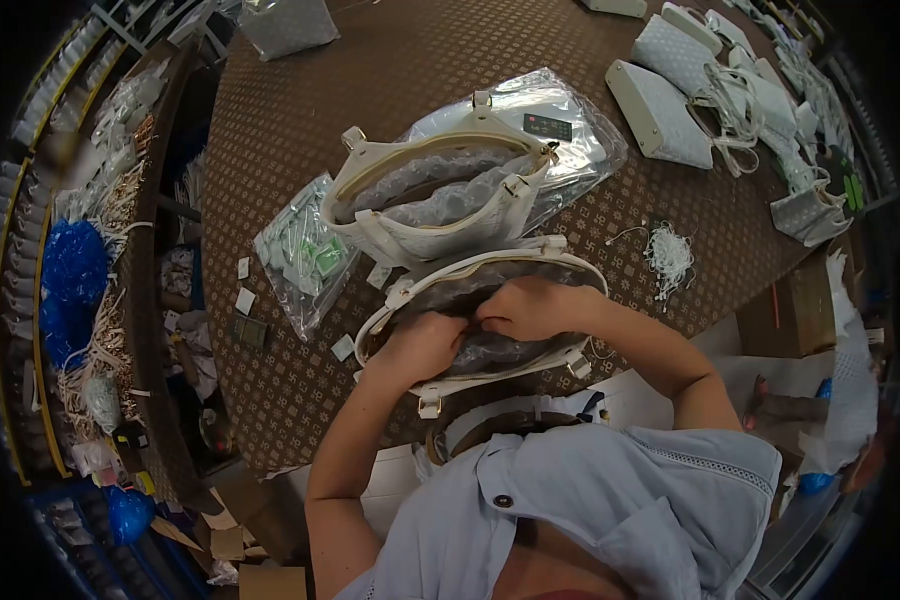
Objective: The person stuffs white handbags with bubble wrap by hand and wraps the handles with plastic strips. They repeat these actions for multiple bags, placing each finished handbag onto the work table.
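Observation:
A white handbag (570, 262) stands upright at the table's near edge, its mouth open toward me. Both my hands reach into it, over a dark lining and crinkled clear plastic. My left hand (422, 348) is closed, its fingertips pinched near the bag's middle. Close beside it, my right hand (538, 308) is curled with its fingers pressed together. What the fingertips hold, if anything, is hidden. Just beyond, a second white handbag (450, 222) touches the first and is stuffed with clear bubble plastic.
A clear bag of small green-and-white packets (308, 250) lies left; a shiny plastic sleeve (565, 150) lies behind the bags. White strings (668, 258) sit in a bundle at right. Several white bags (660, 115) and straps pile up far right. Shelving (20, 250) lines the left.

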`<state>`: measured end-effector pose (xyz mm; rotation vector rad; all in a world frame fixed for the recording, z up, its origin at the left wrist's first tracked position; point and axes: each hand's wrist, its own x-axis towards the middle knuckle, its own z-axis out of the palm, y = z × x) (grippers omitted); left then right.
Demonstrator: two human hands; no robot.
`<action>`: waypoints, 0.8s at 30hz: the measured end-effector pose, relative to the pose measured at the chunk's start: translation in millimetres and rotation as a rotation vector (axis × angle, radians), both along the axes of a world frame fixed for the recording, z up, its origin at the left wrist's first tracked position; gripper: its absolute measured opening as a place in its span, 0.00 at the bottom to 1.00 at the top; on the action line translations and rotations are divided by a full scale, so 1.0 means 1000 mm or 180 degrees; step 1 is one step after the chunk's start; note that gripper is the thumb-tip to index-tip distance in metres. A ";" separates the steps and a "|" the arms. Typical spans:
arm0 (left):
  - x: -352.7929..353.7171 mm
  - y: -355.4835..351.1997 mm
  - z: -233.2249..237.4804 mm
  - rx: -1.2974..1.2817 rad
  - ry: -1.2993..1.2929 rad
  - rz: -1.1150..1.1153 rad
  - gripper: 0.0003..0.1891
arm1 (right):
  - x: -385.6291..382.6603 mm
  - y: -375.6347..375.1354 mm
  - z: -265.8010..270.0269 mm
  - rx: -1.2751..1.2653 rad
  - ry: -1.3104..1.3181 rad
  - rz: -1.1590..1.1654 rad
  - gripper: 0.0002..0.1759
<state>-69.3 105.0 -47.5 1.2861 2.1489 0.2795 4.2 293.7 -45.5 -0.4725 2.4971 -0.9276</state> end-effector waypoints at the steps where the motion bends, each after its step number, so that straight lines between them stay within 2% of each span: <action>1: -0.003 0.000 -0.006 0.0117 -0.0113 -0.0021 0.12 | 0.001 0.000 0.001 0.0012 0.0004 -0.0003 0.11; 3: -0.011 -0.004 -0.012 0.0243 -0.0231 -0.0040 0.11 | 0.004 0.002 0.005 -0.0553 0.0335 -0.0258 0.11; 4: -0.015 -0.007 -0.009 0.0807 -0.0558 0.0030 0.12 | 0.007 0.005 0.015 -0.0542 0.0322 -0.0256 0.11; 5: -0.017 -0.010 -0.005 0.1370 -0.0895 0.0101 0.14 | 0.010 0.010 0.035 -0.0767 0.0325 -0.0595 0.10; 6: -0.013 -0.015 0.015 0.1615 -0.1115 0.0486 0.18 | 0.015 0.016 0.053 -0.0988 0.0333 -0.0940 0.10; 8: -0.012 -0.036 0.045 0.1938 -0.1217 0.0408 0.20 | 0.037 0.035 0.072 -0.1324 0.0477 -0.1466 0.07; 10: -0.007 -0.049 0.046 0.2277 -0.1281 0.0348 0.23 | 0.066 0.057 0.101 -0.0938 -0.0045 -0.1400 0.09; 11: -0.003 -0.053 0.037 0.2178 -0.1137 0.0224 0.24 | 0.076 0.061 0.098 -0.0925 -0.0041 -0.1374 0.09; 13: 0.003 -0.058 0.023 0.2085 -0.0972 0.0099 0.25 | 0.092 0.063 0.080 0.0062 -0.0835 -0.1271 0.15; 15: 0.008 -0.058 0.014 0.2469 -0.1214 0.0629 0.27 | 0.089 0.045 0.044 0.1052 -0.1035 -0.1105 0.18; 17: 0.009 -0.059 0.012 0.2559 -0.1475 0.0770 0.27 | 0.106 0.032 -0.028 0.0695 -0.0487 -0.1521 0.19; 18: 0.009 -0.061 0.014 0.2633 -0.1724 0.0944 0.27 | 0.107 0.029 -0.049 0.0693 -0.0455 -0.1527 0.19; 19: 0.010 -0.062 0.017 0.2643 -0.1689 0.0932 0.27 | 0.102 0.024 -0.060 0.0295 -0.0649 -0.1566 0.19; 20: 0.012 -0.062 0.022 0.3111 -0.1560 0.1100 0.27 | 0.101 0.021 -0.066 -0.0104 -0.0839 -0.1592 0.19; 21: 0.013 -0.062 0.026 0.3577 -0.1428 0.1263 0.27 | 0.104 0.018 -0.069 -0.0108 -0.0805 -0.1586 0.19; 22: 0.012 -0.067 0.027 0.3589 -0.1406 0.1247 0.27 | 0.106 0.013 -0.061 -0.0402 -0.0719 -0.1473 0.18; 24: 0.011 -0.081 0.025 0.3582 -0.0504 0.1109 0.28 | 0.107 0.006 -0.038 -0.0686 -0.0650 -0.1354 0.16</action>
